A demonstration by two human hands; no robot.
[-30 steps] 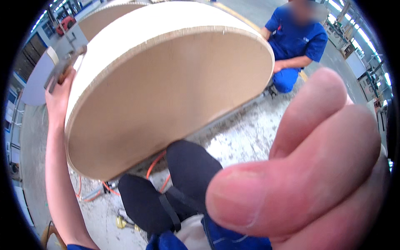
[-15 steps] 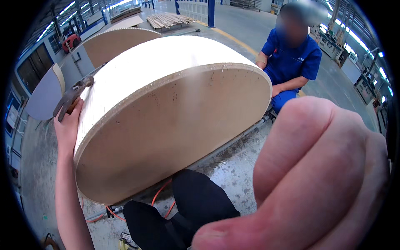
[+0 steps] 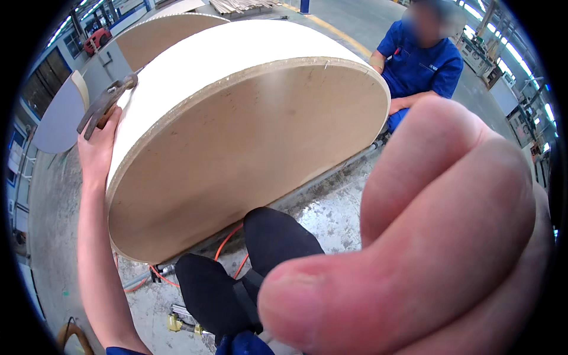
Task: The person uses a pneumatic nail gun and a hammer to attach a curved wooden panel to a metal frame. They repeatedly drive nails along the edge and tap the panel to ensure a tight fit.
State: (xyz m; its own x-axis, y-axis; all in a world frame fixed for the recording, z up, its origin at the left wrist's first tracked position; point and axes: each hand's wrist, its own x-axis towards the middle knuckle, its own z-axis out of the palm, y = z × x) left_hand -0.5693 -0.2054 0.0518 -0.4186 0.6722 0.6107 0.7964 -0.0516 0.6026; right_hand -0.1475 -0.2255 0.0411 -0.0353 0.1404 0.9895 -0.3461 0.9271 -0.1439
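Note:
A large half-round panel (image 3: 254,142) stands on its straight edge before me, with a white curved top and a tan flat front. At its left end my left hand (image 3: 97,148) is closed around a claw hammer (image 3: 106,103). The hammer's head lies close to the white curved surface; most of its handle is hidden by my hand. My right hand (image 3: 426,236) looms large at the lower right, very near the camera. Its index finger is curled and the thumb points left. Whatever is inside the fingers, if anything, is hidden.
A co-worker in blue (image 3: 423,65) crouches at the panel's far right end, arms by its edge. Another curved panel (image 3: 160,38) stands behind. Orange hose (image 3: 225,242) runs along the floor near my dark-clad knees. A metal and yellow tool (image 3: 177,322) lies beside them.
The view has tipped downward, so the panel and co-worker sit higher in it. My left hand still holds the hammer by the panel. My right hand stays curled near the camera.

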